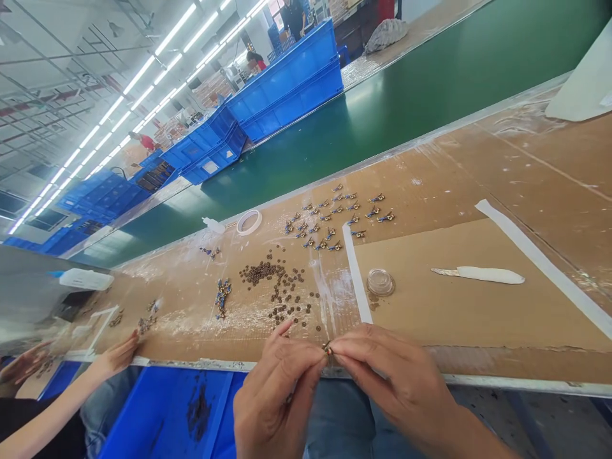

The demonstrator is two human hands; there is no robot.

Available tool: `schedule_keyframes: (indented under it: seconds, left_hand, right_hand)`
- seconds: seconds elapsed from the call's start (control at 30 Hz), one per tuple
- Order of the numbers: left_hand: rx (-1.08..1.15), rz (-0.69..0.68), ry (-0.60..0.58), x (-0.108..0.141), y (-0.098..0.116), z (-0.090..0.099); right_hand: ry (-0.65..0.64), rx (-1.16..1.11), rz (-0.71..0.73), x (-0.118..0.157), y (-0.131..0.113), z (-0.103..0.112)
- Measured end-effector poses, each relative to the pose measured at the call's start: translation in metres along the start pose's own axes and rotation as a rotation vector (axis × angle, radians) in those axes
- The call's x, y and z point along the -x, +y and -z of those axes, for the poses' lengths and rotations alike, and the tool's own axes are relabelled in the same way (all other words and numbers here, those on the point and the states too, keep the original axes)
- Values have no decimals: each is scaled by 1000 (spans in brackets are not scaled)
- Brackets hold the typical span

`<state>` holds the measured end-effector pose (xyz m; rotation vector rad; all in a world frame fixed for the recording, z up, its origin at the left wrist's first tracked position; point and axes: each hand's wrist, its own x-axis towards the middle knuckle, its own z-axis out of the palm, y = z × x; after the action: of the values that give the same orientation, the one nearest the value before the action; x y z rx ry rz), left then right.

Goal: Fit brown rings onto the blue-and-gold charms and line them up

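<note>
My left hand (285,389) and my right hand (394,373) meet at the table's front edge, fingertips pinched on one small dark part (327,348) between them; its shape is mostly hidden. Beyond them, small dark round pieces (262,273) lie in a loose pile. Farther back, several small blue-and-gold figures (326,218) are spread out in rows. A cluster of similar figures (222,298) lies left of the pile. To the right, a shallow clear dish (380,282) rests on a brown sheet (430,319).
A white-handled knife (490,274) lies on the sheet at the right. A tape roll (249,222) and white bottle (213,225) are at the back. Behind runs a green belt (406,92) with blue crates (287,80). Another person's hand (119,355) is at the left, above a blue bin (162,408).
</note>
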<state>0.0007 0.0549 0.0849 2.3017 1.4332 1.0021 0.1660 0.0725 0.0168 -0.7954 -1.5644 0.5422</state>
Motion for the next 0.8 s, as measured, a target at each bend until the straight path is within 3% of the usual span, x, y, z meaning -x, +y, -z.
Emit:
schedule_keyframes:
  seconds: [0.2,0.53,0.6,0.7,0.8]
  left_hand:
    - [56,20,111,3,1,-4]
    - [127,35,67,1,0,0]
    - [188,112,82,5,-2,-1]
    - [307,349,141,12,-9,-1]
    - [414,558,102,4,-23,0]
  right_hand:
    - [-7,-20,-38,-3,-7,3]
    - [-36,-44,18,-4,-8,7]
    - [-27,-48,30,-4,-10,7]
    - [-10,-19,50,-5,-17,8]
    - [3,70,47,1,-25,15]
